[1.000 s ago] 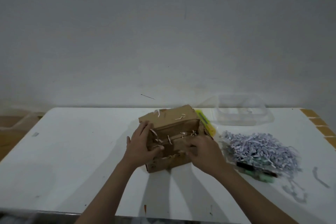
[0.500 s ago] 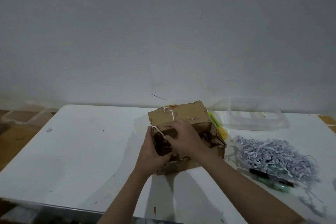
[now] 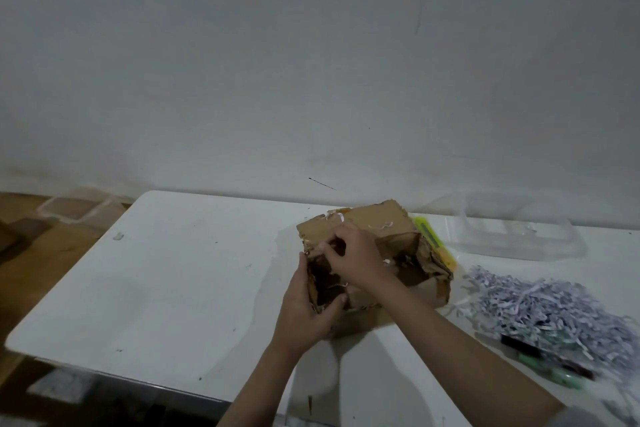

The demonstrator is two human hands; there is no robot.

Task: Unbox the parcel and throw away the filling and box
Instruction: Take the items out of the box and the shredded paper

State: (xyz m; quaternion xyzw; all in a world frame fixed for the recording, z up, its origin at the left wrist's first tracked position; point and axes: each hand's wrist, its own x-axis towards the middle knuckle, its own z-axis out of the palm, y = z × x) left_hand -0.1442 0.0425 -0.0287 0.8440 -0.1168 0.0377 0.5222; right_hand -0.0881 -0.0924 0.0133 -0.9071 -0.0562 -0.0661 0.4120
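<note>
A torn brown cardboard box (image 3: 384,222) lies open on the white table (image 3: 180,274), with a few white paper shreds stuck to it. My left hand (image 3: 304,308) grips the box's near-left corner, thumb inside the opening. My right hand (image 3: 353,253) reaches across and its fingers pinch the torn flap at the box's upper left edge. A heap of pale shredded paper filling (image 3: 554,308) lies on the table to the right of the box.
A yellow-green utility knife (image 3: 433,239) lies against the box's right side. A clear plastic container (image 3: 512,229) stands at the back right. Dark and green markers (image 3: 540,357) lie under the filling. Brown floor and a clear bin (image 3: 69,211) lie left of the table.
My right hand has moved from the box's front right over to its upper left flap. My left hand has shifted to the near-left corner. The view has swung left.
</note>
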